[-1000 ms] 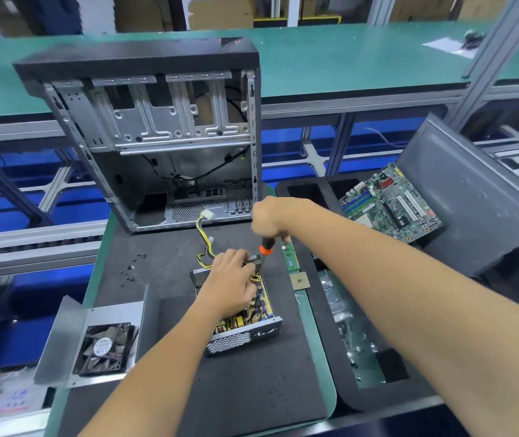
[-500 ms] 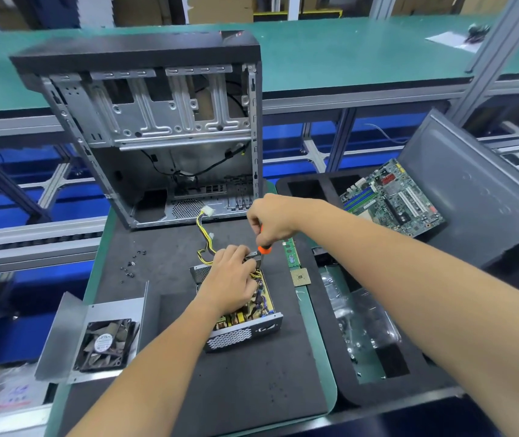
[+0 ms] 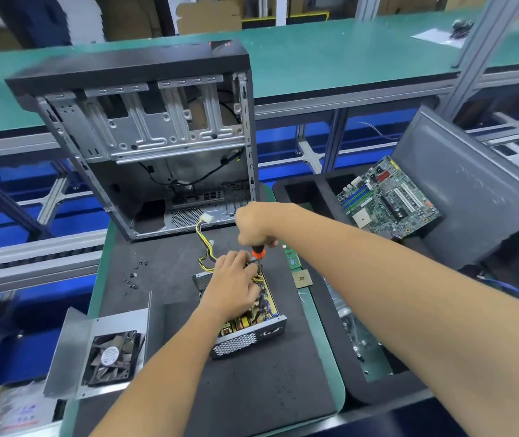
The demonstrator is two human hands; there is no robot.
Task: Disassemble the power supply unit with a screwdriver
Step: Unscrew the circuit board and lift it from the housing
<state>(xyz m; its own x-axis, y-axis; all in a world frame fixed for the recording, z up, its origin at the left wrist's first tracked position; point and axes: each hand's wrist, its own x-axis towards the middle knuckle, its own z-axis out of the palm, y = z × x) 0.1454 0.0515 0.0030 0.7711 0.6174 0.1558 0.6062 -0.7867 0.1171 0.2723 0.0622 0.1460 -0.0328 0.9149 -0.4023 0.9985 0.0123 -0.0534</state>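
Dark foam mat [image 3: 163, 279] on green workbench [image 3: 330, 58], blue racking beyond.

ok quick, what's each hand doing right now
Left hand: fingers curled, resting on the power supply unit, steadying it.
Right hand: gripping the screwdriver.

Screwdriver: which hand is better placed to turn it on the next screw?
Right. The right hand already grips the screwdriver, tip down in the open supply; the left hand rests on its board.
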